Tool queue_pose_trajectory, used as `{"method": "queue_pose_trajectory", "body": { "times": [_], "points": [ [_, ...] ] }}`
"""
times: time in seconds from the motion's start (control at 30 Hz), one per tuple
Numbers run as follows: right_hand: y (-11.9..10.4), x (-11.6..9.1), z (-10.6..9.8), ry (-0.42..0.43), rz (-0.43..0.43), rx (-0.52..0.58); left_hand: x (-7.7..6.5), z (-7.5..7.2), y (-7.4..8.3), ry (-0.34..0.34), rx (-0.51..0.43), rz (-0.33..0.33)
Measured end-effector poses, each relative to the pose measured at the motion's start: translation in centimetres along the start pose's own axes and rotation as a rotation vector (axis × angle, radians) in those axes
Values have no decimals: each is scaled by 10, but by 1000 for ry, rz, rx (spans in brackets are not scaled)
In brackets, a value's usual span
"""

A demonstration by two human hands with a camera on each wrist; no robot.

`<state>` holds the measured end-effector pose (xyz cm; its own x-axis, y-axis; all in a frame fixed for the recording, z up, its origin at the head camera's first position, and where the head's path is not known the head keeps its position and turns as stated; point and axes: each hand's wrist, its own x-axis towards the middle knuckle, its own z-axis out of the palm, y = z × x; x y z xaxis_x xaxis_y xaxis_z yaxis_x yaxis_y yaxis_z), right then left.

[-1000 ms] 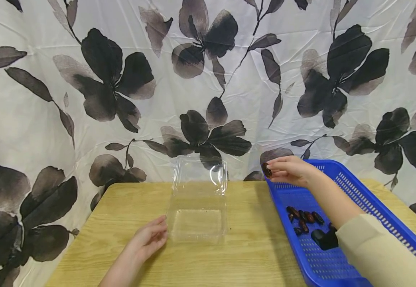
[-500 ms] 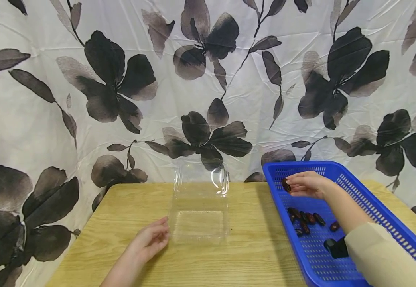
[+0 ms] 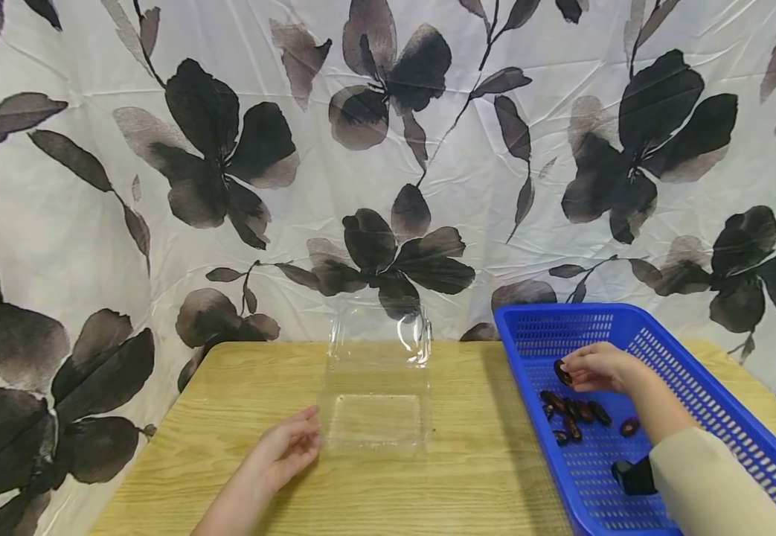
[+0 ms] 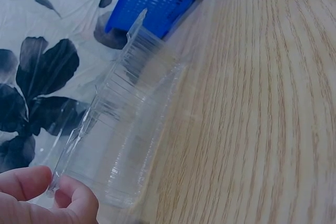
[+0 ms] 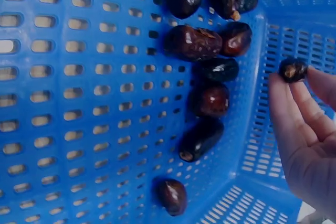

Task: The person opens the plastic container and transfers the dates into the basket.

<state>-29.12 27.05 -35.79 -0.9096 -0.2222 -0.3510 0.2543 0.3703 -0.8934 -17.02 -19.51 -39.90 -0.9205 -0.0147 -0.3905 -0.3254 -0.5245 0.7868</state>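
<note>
My right hand [image 3: 605, 368] pinches a dark brown date [image 3: 563, 372] between thumb and fingertips, inside the blue plastic basket [image 3: 562, 308]. Beneath the hand, several dates [image 3: 583, 410] lie on the basket floor; a single date [image 5: 171, 196] sits apart from the cluster in the right wrist view. My left hand [image 3: 290, 450] is at the left side of a clear plastic clamshell box [image 3: 377, 420] with its lid raised. Up close in the left wrist view, thumb and finger pinch the box's rim. No dates show in the box.
A black object [image 3: 637, 476] lies in the basket, partly hidden by the right sleeve. Both containers stand on a wood-grain table [image 3: 468, 476]. A floral curtain [image 3: 280, 193] hangs right behind the table's back edge.
With the date in its fingers, my right hand has moved right and down, from the basket's far left rim into the basket. The left hand stays at the box.
</note>
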Motion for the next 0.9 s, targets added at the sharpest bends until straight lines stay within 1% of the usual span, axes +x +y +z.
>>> {"method": "queue_pose_trajectory", "body": {
  "times": [0.17,0.3,0.5,0.7,0.8,0.9],
  "points": [
    [2,0,0,27,32,-65,0,0,1,0,5,1],
    [3,1,2,47,41,-108,0,0,0,0,3,3],
    [2,-1,3,50,45,-171,-1,1,0,-11,0,2],
    [4,-1,2,37,49,-167,-1,3,0,5,6,2],
    [3,-2,1,37,50,-162,-1,3,0,2,17,1],
    [2,-2,-1,32,31,-156,-1,3,0,1,27,4]
  ]
}}
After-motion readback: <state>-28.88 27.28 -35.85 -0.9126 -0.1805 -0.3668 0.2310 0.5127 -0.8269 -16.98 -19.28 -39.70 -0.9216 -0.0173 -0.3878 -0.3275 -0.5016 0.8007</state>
